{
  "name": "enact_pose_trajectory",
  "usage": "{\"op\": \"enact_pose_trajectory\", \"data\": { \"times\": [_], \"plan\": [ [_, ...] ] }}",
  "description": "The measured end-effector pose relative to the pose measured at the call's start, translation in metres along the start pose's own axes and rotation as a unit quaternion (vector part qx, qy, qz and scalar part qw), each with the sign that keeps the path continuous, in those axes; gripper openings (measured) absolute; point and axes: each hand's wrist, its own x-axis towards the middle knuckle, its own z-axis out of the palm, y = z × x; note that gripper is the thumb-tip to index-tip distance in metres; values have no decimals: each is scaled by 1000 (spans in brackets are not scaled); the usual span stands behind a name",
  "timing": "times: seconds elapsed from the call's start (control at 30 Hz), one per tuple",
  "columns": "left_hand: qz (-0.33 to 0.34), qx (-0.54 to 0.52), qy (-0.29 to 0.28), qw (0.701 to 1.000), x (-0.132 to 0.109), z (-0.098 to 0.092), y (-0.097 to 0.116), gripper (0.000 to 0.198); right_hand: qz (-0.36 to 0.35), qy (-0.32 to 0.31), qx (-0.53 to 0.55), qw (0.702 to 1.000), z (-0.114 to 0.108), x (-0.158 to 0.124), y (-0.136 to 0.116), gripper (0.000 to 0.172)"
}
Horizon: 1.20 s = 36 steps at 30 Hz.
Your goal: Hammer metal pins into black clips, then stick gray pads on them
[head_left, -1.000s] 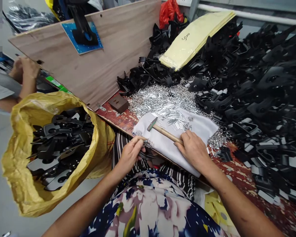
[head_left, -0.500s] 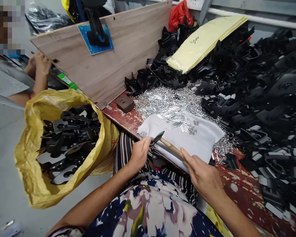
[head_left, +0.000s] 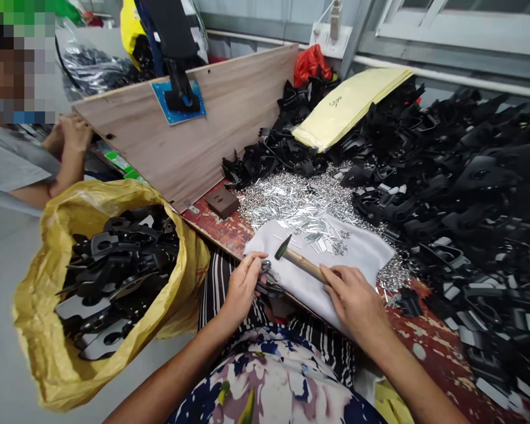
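a worn red desk (head_left: 424, 335) with a wooden board (head_left: 229, 123) standing at 11 o'clock. the left hand (head_left: 242, 285) has its grip pinching one black clip (head_left: 271, 288) at the desk edge. the right hand (head_left: 353, 300) has its grip wrapped round one hammer (head_left: 300, 262), whose head is poised just above the clip. short, square taps look best here. one white cloth (head_left: 362, 253) lies beneath, silver pins (head_left: 291, 200) past counting at 12 o'clock, one yellow bag (head_left: 39, 330) at 9 o'clock.

At my nine o'clock a yellow bag (head_left: 39, 353) holds black parts (head_left: 115, 265); a wooden board (head_left: 229, 118) stands at twelve; black clips (head_left: 477, 176) heap at two o'clock beside silver pins (head_left: 287, 200).
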Motion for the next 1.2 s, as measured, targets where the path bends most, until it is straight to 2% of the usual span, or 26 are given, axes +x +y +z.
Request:
{"op": "enact_pose_trajectory", "data": {
  "times": [0.07, 0.17, 0.23, 0.3, 0.33, 0.37, 0.43, 0.47, 0.5, 0.53, 0.6, 0.63, 0.67, 0.73, 0.77, 0.8, 0.9, 1.0, 1.1, 1.17, 1.2],
  "plan": [
    [-1, -46, 10, 999, 0, 2, 10, 51, -18, 31, 25, 999, -6, 15, -12, 32],
    [-9, -93, -37, 995, 2, 10, 22, 51, -43, -17, 169, 985, -10, 34, -40, 45],
    [-21, -127, -92, 987, 4, 15, 25, 51, -43, -80, 248, 964, -6, 45, -51, 34],
    [-30, -159, -115, 980, 7, 17, 26, 54, 0, -105, 312, 944, -5, 58, -44, 16],
    [-33, -171, -108, 979, 10, 16, 25, 55, 38, -82, 347, 933, -8, 65, -32, 10],
    [-37, -177, -96, 979, 13, 15, 23, 56, 81, -43, 376, 922, -14, 74, -16, 11],
    [-49, -174, -77, 981, 20, 11, 19, 56, 157, 83, 412, 893, -34, 93, 24, 26],
    [-55, -171, -77, 981, 24, 9, 16, 55, 173, 131, 416, 883, -46, 104, 45, 33],
    [-61, -169, -82, 980, 29, 7, 12, 54, 183, 191, 432, 862, -58, 115, 65, 37],
    [-66, -169, -90, 979, 33, 6, 8, 54, 194, 253, 478, 818, -66, 126, 82, 37],
    [-74, -171, -107, 977, 40, 5, 1, 54, 209, 279, 534, 770, -70, 150, 103, 39],
    [-80, -171, -118, 975, 44, 4, -3, 55, 214, 251, 537, 776, -64, 162, 107, 41],
    [-87, -171, -129, 973, 47, 4, -6, 56, 211, 202, 504, 813, -53, 176, 108, 41],
    [-101, -174, -148, 968, 51, 3, -10, 55, 185, 101, 371, 904, -23, 207, 104, 36],
    [-106, -177, -155, 966, 53, 2, -12, 55, 164, 72, 295, 938, -6, 224, 101, 34],
    [-110, -180, -159, 964, 54, 1, -12, 54, 149, 61, 243, 957, 9, 242, 98, 35],
    [-117, -189, -159, 962, 53, -2, -11, 52, 134, 56, 187, 971, 39, 294, 94, 45],
    [-127, -194, -155, 960, 48, -5, -7, 47, 129, 22, 171, 977, 47, 318, 87, 36],
    [-116, -181, -135, 967, 43, -6, 2, 46, 106, 0, 166, 980, 43, 296, 63, 29],
    [-69, -160, -77, 982, 44, -6, 10, 51, 82, -16, 191, 978, 41, 259, 35, 31],
    [-36, -143, -40, 988, 46, -6, 14, 55, 59, -30, 248, 967, 41, 236, 19, 31]
  ]
}}
